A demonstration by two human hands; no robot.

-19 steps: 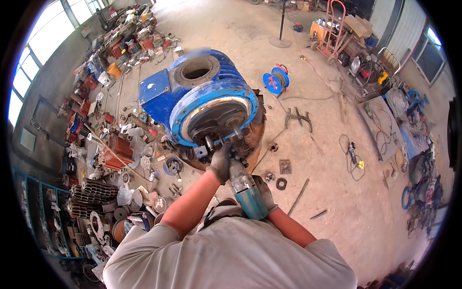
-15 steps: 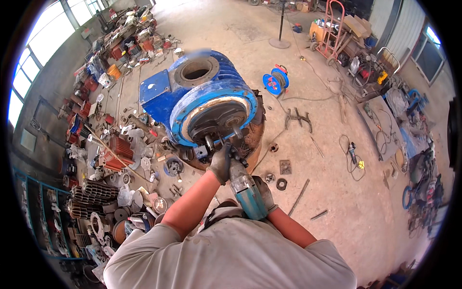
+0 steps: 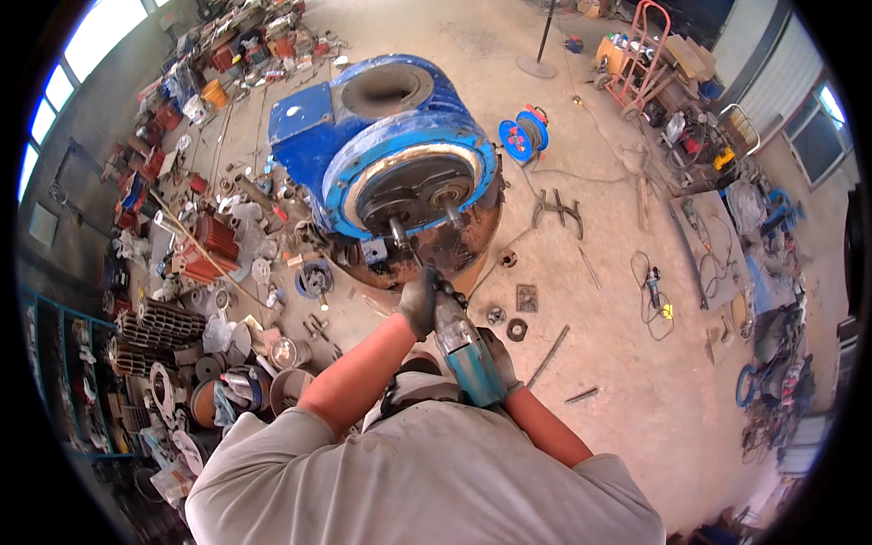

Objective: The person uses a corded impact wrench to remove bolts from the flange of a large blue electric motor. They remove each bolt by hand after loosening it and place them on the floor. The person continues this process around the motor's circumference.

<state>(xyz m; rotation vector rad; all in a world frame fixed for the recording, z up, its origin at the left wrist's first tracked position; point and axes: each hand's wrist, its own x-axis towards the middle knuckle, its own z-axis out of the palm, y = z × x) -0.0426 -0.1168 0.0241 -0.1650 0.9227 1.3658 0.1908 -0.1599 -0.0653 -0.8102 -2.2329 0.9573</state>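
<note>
With both gloved hands I hold a teal and grey electric hammer (image 3: 470, 359) in front of me. My left hand (image 3: 420, 304) is closed around its dark front end. At the right side of its rear body my right hand (image 3: 499, 356) is closed, its fingers partly hidden by the tool. A thin bit (image 3: 418, 259) points from the tool toward a short metal shaft (image 3: 400, 232); whether they touch I cannot tell. That shaft and a second shaft (image 3: 453, 216) stick out of the open round face of a big blue gear housing (image 3: 350, 150).
The housing rests on a round rusty base (image 3: 477, 250). To its right are a blue cable reel (image 3: 523, 136), a gear puller (image 3: 559, 215) and an angle grinder (image 3: 653, 286). Cables cross the floor there. Motor parts, including a red finned motor casing (image 3: 209, 245), crowd the left side.
The tool and both hands have drawn back slightly from the housing, so the bit and more of the rusty base show. My view has shifted a little. Both hands keep their hold.
</note>
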